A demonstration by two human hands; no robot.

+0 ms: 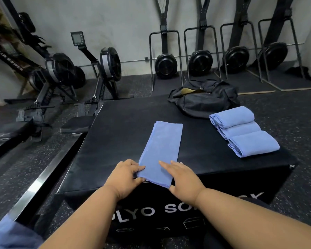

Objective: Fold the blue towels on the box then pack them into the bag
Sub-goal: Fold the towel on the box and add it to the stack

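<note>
folding the fourth towel

the box (118,133) carried a bag (203,102) at 1 o'clock and three folded towels (242,131) at 3. the long towel (161,150) lay centred; the left hand (127,175) pinched its near corner for folding while the right hand (182,178) pressed flat, fingers straight.

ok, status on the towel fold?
Left hand pinching long towel's near corner, right hand flat on it. Three folded towels beside open duffel bag. Nothing in the way.

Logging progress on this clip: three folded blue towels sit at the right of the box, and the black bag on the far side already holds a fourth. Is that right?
Not quite. The head view shows three folded towels at the right of the box, but the fourth towel lies flat on the box under both hands, not in the bag.
</note>
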